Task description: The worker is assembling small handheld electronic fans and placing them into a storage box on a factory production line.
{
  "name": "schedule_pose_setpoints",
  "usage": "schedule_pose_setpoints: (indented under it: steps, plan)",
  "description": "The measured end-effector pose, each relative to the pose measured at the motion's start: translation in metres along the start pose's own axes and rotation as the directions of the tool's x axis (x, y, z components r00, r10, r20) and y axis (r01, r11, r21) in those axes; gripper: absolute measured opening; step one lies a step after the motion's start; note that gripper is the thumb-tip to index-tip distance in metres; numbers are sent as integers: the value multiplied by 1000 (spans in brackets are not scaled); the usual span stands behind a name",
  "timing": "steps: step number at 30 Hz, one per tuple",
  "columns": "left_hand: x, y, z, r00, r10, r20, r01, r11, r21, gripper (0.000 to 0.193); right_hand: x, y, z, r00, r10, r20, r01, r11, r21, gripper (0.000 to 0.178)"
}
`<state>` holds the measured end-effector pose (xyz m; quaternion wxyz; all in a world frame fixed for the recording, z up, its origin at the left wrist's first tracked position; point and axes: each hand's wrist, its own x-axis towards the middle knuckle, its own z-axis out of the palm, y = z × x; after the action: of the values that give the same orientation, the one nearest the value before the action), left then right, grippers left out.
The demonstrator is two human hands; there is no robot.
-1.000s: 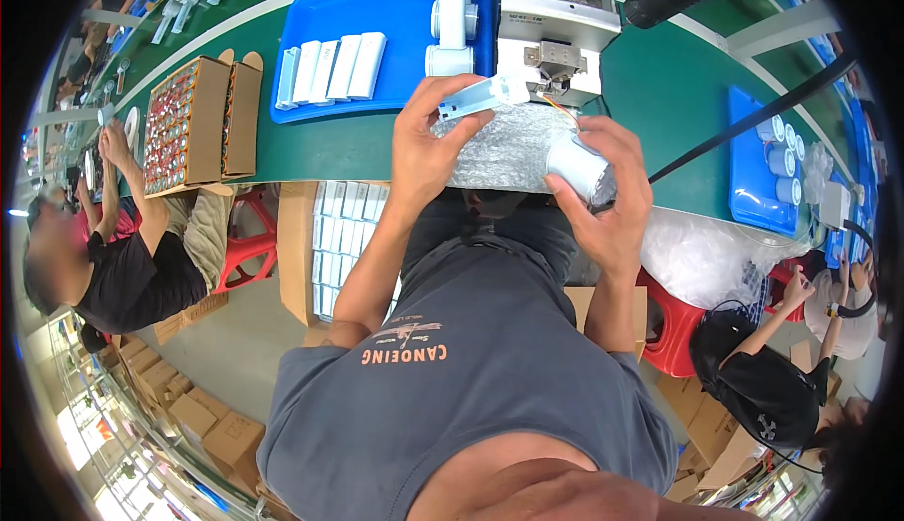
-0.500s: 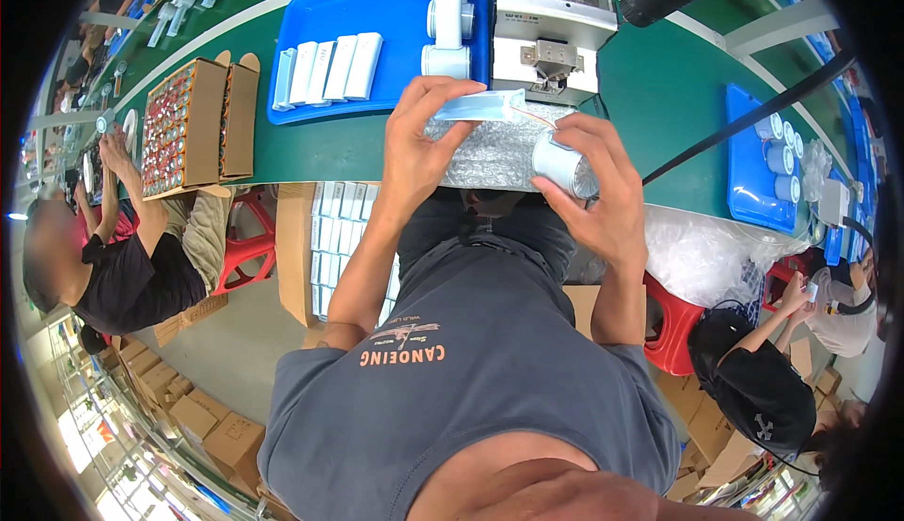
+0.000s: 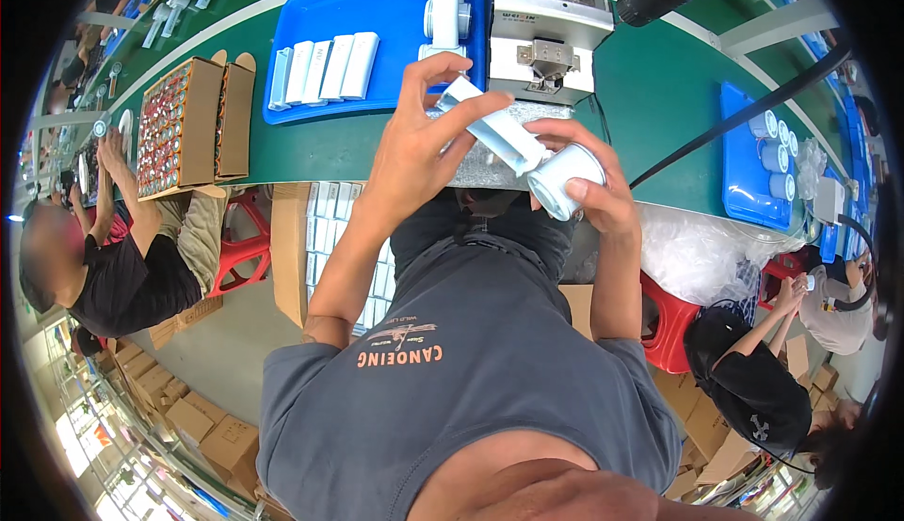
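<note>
Your left hand (image 3: 414, 144) grips the pale blue channel part (image 3: 507, 143) between thumb and fingers. Your right hand (image 3: 612, 192) is closed around the round cup (image 3: 554, 182), thumb laid over its side. The hands are near each other but apart.

Note the change: half a second ago, the channel part lies nearly level and thin wires span a gap to the cup. Now the channel part slopes from 10 o'clock to 4 o'clock, the cup's open end is turned up into view, and the gap is almost closed. The wires no longer show. This suggests that you are bringing the two ends into line; whether they touch, you cannot tell from this view.

Relative to the hands, the channel part lies at your left hand's 3 o'clock, and the cup at your right hand's 9 o'clock.

Outward, the bench machine (image 3: 546, 36) stands at 12 o'clock, the large blue tray (image 3: 405, 69) at 10 o'clock, and the smaller blue tray (image 3: 739, 173) at 3 o'clock.
</note>
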<state>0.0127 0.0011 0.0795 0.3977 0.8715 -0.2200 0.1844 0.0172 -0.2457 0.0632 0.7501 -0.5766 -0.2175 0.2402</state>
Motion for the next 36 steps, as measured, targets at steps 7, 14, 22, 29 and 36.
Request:
schedule_pose_setpoints:
  steps: [7,14,22,29,36]
  plan:
    - [-1,12,5,999,4,-50,-18,962,-274,57,-4,8,13,998,44,-54,-25,949,315,85]
    - [-1,28,32,906,-349,-239,-1,564,-826,68,-2,18,15,996,15,-88,21,921,388,80]
    - [-3,34,50,882,-468,46,180,246,-952,52,2,27,20,976,3,-217,98,886,454,74]
    - [4,28,46,921,-389,-29,139,397,-907,47,-6,29,20,917,21,-398,182,866,465,66]
    - [6,28,48,917,-399,-15,145,369,-918,46,-8,32,15,947,-12,-320,167,870,463,62]
